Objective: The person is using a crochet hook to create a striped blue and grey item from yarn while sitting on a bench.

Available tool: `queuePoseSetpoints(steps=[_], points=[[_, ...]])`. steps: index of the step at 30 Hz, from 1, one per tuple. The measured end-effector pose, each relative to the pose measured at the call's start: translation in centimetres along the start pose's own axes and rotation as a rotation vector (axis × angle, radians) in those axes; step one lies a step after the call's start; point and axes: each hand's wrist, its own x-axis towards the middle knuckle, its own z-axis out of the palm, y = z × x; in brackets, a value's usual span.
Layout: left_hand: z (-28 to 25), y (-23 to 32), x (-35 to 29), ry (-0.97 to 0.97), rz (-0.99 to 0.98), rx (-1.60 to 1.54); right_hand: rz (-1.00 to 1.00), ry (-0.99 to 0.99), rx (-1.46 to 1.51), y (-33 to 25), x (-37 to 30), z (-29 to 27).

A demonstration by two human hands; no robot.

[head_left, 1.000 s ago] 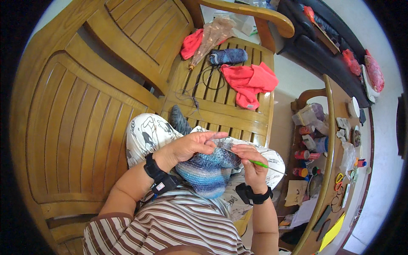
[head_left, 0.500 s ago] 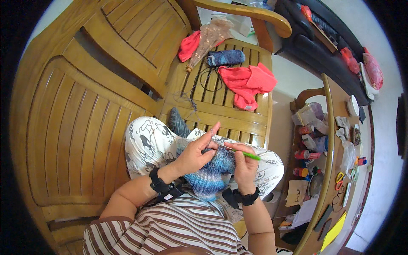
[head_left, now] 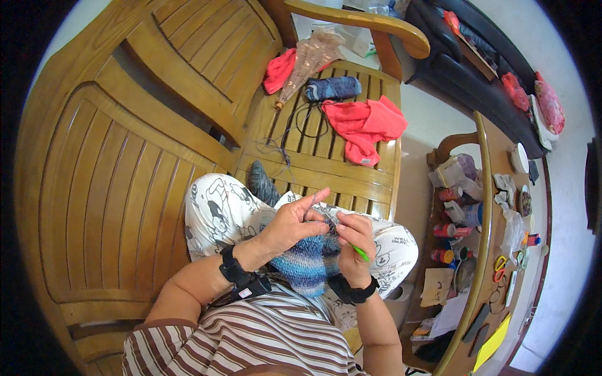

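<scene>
In my lap lies a crocheted piece (head_left: 306, 266) striped in blues and grey. My left hand (head_left: 290, 224) pinches its upper edge between thumb and fingers, the index finger stretched out with yarn running over it. Close beside it, my right hand (head_left: 356, 243) is closed around a crochet hook (head_left: 360, 253) with a green handle. The hook's tip meets the work between the two hands, where fingers partly hide it. A blue-grey roll of yarn or knitwork (head_left: 333, 88) rests farther off on the bench, loose dark strands (head_left: 279, 150) near it.
I sit cross-legged on a slatted wooden bench (head_left: 376, 178). On it lie a red garment (head_left: 367, 122) and a folded brown umbrella (head_left: 310, 59). To the right stands a wooden table (head_left: 480, 207) with cans below and scissors (head_left: 500, 264) on top; a black sofa (head_left: 451, 88) is beyond.
My right hand has turned and moved slightly left against my left hand. The green handle now points more steeply down, and less of it shows.
</scene>
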Motion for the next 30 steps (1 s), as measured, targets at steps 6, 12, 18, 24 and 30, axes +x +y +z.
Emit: queuePoseSetpoints(steps=[6,12,18,24,30], points=[[-0.5,0.9,-0.4,0.002,-0.015,0.192,0.017,-0.055,0.080,-0.4,-0.5,-1.8],[-0.6,2.2,-1.0,-0.124,-0.041,0.347,0.370,-0.076,0.546,0.0,-1.1,-3.5],[-0.2,0.8,-0.5,-0.065,0.124,0.577,0.844,0.122,0.993,-0.7,-0.8,-1.9],[0.8,-0.2,-0.8,0.101,0.249,0.618,0.129,-0.059,-0.101,-1.1,0.7,-0.1],[-3.2,-3.2,0.0,-0.138,-0.171,-0.620,-0.052,-0.026,-0.038,0.4,0.2,0.4]])
